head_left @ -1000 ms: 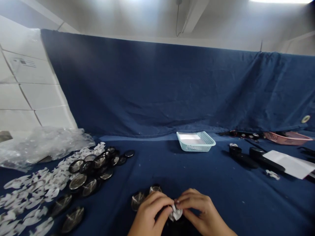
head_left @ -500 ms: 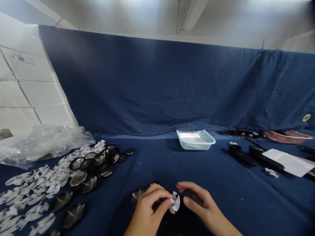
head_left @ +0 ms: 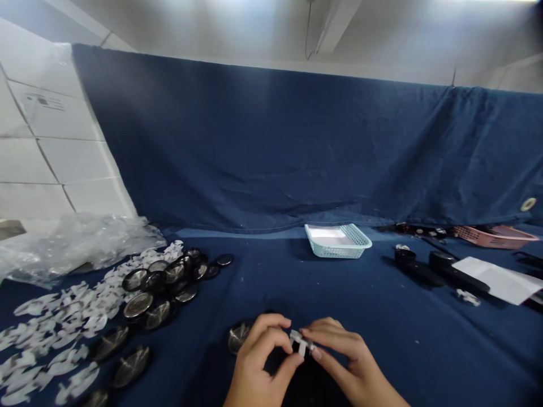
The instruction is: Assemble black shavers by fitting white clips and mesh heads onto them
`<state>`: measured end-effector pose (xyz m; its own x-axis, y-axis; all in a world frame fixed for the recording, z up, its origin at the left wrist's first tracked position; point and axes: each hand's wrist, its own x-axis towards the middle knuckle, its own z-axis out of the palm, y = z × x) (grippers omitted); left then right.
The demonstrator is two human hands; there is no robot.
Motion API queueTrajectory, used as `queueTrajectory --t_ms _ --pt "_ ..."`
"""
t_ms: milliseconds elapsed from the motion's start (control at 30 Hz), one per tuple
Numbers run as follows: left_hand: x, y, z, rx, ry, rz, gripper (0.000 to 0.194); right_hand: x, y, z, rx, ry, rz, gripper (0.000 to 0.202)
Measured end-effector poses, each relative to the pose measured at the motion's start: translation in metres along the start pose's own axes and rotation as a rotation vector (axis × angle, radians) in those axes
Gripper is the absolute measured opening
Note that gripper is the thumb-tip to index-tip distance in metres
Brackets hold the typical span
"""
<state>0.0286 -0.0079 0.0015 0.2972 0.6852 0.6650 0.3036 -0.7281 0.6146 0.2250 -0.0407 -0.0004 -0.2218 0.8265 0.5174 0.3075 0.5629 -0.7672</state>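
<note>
A small white plastic part (head_left: 298,341) is between my two hands, near the bottom middle of the view. My left hand (head_left: 265,356) pinches its left side with thumb and fingers. On its other side, my right hand (head_left: 341,350) closes thumb and forefinger on the right end, where a tiny greyish piece shows, too small to name. Just left of my left hand lies a round black cap (head_left: 238,337) with a shiny inside, partly covered by the fingers. Below the hands it is too dark to make out what is there.
Many white plastic parts (head_left: 76,316) lie spread at left, beside a pile of round black caps (head_left: 169,277) and clear plastic bags (head_left: 85,243). A light blue basket (head_left: 339,249) stands at the back; black handled pieces (head_left: 458,274), white paper (head_left: 500,280) and a pink basket (head_left: 496,237) are at right.
My right hand has moved left and closed on the white part, which has turned in my left hand's grip. Before, the right hand was apart from it with fingers spread.
</note>
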Motion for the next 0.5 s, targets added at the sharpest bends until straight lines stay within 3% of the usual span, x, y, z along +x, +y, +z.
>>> queueTrajectory --t_ms 167,500 --pt "-0.0015 -0.0057 0.0016 -0.030 -0.047 0.053 0.022 -0.0024 0.0034 -0.0053 -0.147 -0.054 -0.016 0.035" --pt "-0.0010 -0.0068 -0.0016 0.031 -0.158 0.139 0.023 -0.0056 0.0034 -0.0068 -0.180 -0.097 0.025 0.035"
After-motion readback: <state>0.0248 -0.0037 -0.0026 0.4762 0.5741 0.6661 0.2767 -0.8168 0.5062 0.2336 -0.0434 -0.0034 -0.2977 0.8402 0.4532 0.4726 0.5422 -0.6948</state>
